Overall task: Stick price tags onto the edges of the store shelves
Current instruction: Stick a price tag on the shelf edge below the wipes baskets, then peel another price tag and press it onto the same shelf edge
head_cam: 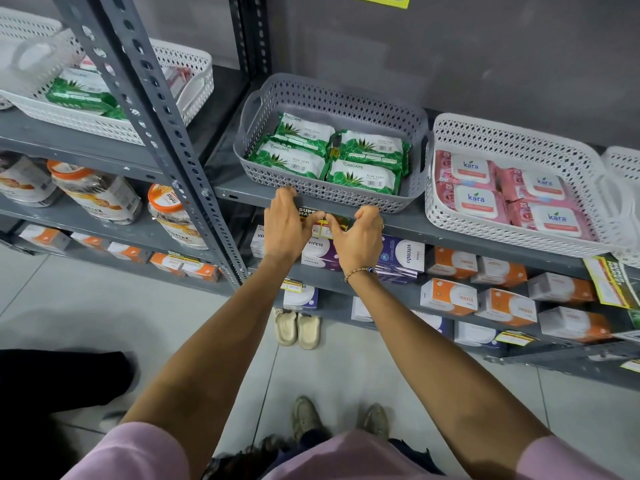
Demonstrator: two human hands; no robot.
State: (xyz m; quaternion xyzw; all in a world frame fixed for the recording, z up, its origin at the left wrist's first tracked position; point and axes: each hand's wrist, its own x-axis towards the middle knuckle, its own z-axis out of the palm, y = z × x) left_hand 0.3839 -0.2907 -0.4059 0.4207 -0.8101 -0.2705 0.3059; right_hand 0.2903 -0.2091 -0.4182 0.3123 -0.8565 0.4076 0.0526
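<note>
Grey shelf edge (408, 226) — both hands press price tag (325, 224) below basket (332, 102).

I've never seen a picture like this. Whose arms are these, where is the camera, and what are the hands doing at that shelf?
There is no machine here: a person wears a wide-angle camera on the head, looking down along their own arms. The left hand and right hand press a price tag against the front edge of a grey metal shelf; the hands hide most of it. Just above sits a grey basket of green wipe packs, beside a white basket of pink packs. Lower shelves hold small boxes. The person's shoes show on the tiled floor.
</note>
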